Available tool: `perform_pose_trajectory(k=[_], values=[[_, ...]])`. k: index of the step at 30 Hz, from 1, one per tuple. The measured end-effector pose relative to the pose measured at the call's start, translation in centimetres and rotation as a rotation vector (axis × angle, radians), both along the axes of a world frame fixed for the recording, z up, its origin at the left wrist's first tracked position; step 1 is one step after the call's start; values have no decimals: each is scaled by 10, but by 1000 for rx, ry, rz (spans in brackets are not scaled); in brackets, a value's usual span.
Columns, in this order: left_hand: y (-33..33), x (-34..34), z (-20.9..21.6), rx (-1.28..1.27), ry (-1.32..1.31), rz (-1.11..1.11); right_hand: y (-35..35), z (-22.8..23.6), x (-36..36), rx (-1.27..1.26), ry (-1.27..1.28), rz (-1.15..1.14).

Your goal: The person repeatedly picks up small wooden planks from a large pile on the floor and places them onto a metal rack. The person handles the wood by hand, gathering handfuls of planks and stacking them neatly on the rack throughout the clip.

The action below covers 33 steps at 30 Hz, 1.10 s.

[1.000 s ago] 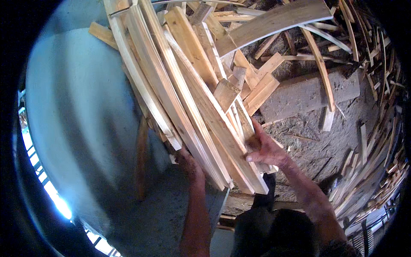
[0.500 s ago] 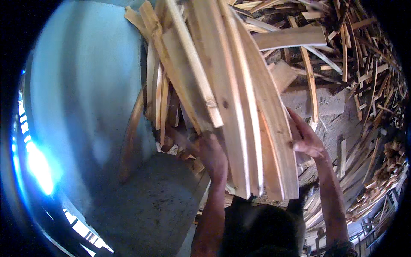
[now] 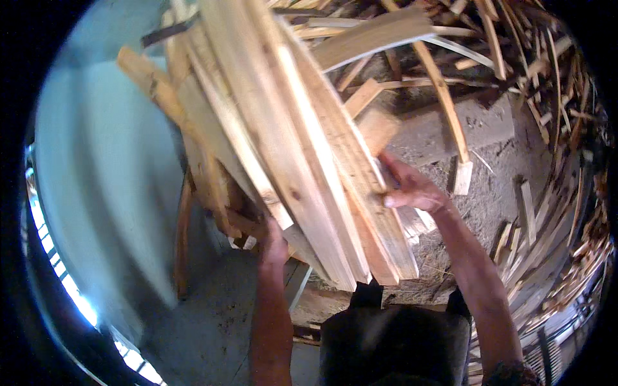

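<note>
Several long pale boards slant from the top of the frame to its lower centre. Right of centre, the right hand clasps their right edge, thumb in front; left of centre, the left hand touches their left side, fingers hidden, its grip impossible to tell. Scrap wood litters the upper right.

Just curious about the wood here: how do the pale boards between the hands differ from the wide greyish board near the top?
The pale boards are several pieces together; the greyish board is a single, darker piece. The pale boards slope steeply down rightward; the greyish board rises gently rightward. The pale boards are between the left hand and right hand; neither hand touches the greyish board. Both are wood.
</note>
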<state>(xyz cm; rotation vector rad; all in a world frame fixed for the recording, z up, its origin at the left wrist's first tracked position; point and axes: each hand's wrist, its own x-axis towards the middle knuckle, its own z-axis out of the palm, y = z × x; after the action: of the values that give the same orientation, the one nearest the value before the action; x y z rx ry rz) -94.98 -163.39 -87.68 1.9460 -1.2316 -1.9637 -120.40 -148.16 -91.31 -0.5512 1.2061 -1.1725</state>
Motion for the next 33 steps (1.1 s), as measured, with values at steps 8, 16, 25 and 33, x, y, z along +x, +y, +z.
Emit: perform_pose_trajectory(k=[8, 16, 25, 33], values=[[18, -16, 32, 141, 190, 61, 51, 32, 18, -9, -64, -119], [30, -40, 40, 132, 313, 93, 70, 60, 29, 16, 58, -160], [107, -53, 110, 146, 168, -111, 187, 175, 52, 213, 95, -492], [252, -145, 168, 277, 164, -531, 336, 268, 52, 378, 379, -636]])
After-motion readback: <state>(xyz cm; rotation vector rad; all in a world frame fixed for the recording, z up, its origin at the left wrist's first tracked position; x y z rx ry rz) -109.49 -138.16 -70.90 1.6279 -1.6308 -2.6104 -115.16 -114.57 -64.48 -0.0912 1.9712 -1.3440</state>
